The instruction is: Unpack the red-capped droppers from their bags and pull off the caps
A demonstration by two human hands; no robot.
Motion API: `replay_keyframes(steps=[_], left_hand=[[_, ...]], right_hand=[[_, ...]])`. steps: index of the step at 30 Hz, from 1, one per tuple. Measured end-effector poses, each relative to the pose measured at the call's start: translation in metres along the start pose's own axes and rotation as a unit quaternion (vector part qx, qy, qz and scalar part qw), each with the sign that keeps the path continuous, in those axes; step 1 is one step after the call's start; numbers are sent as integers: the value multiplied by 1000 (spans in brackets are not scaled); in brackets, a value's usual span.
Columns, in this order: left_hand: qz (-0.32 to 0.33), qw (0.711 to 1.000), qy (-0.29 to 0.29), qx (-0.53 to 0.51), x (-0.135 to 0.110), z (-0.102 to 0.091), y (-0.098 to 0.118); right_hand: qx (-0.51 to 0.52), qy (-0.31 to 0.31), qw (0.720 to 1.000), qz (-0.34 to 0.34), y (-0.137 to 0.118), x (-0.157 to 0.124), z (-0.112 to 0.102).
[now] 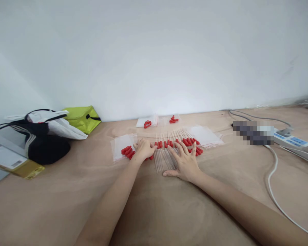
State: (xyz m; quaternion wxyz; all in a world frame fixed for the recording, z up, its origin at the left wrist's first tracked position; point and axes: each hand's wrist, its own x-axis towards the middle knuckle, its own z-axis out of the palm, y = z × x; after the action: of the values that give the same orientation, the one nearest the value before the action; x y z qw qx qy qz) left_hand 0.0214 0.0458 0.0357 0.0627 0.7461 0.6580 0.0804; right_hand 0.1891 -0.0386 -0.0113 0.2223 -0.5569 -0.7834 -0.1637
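Glass droppers with red rubber bulbs lie side by side in a row at the table's middle, their thin clear tubes pointing towards me. My right hand lies open over the right part of the row, fingers spread across bulbs and tubes. At the left end is my left hand, palm down, its thumb stretched towards the nearest bulbs. It covers part of what lies beneath it. Loose red bulbs lie on clear zip bags to the left. More thin tubes lie behind the row.
White-looking zip bags lie right of the row. Two small groups of red bulbs sit on bags near the wall. Left stand a lime-green bag and a black cap. A power strip with a white cable lies right.
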Motion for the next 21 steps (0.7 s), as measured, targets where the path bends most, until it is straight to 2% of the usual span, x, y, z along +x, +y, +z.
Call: replay_keyframes(steps=[5, 7, 9, 12, 14, 18, 21], left_hand=[[-2, 1000, -9, -9, -1, -5, 2], [6, 999, 37, -1, -2, -6, -1], [29, 993, 115, 14, -6, -7, -5], [89, 970, 227, 21, -22, -6, -12], [144, 949, 281, 12, -38, -3, -16], [272, 913, 303, -13, -73, 9, -20], [320, 894, 311, -31, -86, 17, -18]], right_hand=[[19, 12, 1000, 7, -1, -1, -2], [40, 32, 999, 13, 0, -3, -6], [65, 55, 996, 16, 4, -7, -10], [92, 87, 992, 9, 14, -16, -15], [101, 110, 989, -4, 22, -23, -17], [89, 148, 984, -42, 29, -31, -23], [79, 149, 983, -76, 27, -30, -24]])
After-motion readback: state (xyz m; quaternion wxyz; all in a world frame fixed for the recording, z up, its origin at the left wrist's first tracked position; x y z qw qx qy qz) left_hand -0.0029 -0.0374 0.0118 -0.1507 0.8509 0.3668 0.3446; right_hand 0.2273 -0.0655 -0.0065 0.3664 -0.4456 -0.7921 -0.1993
